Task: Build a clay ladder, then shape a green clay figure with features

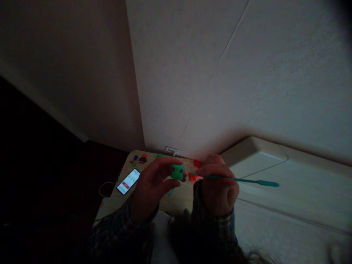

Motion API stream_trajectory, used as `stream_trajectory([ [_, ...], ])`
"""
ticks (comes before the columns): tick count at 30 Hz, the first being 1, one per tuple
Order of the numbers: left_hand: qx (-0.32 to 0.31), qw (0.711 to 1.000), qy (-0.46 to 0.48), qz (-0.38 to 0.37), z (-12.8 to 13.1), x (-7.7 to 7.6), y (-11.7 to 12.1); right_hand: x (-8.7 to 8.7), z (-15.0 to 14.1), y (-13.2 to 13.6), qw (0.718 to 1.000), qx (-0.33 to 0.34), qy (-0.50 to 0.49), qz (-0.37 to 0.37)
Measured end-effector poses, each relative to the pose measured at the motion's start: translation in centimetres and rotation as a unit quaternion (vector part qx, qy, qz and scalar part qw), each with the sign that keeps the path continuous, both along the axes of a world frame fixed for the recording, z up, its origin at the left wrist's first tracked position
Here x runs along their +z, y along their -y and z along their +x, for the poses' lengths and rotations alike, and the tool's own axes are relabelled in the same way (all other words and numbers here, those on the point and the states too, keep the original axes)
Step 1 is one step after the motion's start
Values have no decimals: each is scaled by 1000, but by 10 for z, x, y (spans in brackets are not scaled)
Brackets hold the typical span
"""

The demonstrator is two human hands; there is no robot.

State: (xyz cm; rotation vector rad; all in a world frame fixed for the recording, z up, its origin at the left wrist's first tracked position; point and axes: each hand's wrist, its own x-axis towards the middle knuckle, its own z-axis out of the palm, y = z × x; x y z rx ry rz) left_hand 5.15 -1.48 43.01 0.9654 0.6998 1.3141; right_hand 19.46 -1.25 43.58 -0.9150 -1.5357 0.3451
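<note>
Between the thumb and fingers of my left hand point(150, 185) is a small green clay block point(177, 176) with two dark purple spots on its face. My right hand point(220, 189) is closed around a thin teal modelling tool point(247, 180). The tool lies nearly level, its broad flat end pointing right and its thin tip on the left, close to the green block. Whether the tip touches the block I cannot tell. Red clay pieces point(191, 177) show on the table between and behind my hands. Another teal tool point(171, 192) lies below the block.
A lit phone point(128, 181) lies on the small wooden table point(121, 201), left of my hands. Several small coloured clay bits, including a brown piece point(142, 160), lie at its far left. A wall socket point(173, 150) sits behind. A pale headboard-like panel point(258, 157) stands right.
</note>
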Motion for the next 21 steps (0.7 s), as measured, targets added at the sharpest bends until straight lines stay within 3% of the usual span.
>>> stream_trajectory([
  [3, 43, 998, -29, -23, 0, 3, 1, -1, -5, -3, 986, 54, -148, 48],
  [7, 68, 997, -45, -12, 1, 6, 0, -2, -10, -4, 979, 114, -156, 63],
  [13, 101, 990, -94, 27, 2, 7, 2, 0, -11, 0, 968, 176, -176, 26],
  [21, 109, 981, -135, 87, 1, 7, 4, -2, -13, 0, 970, 182, -162, 15],
])
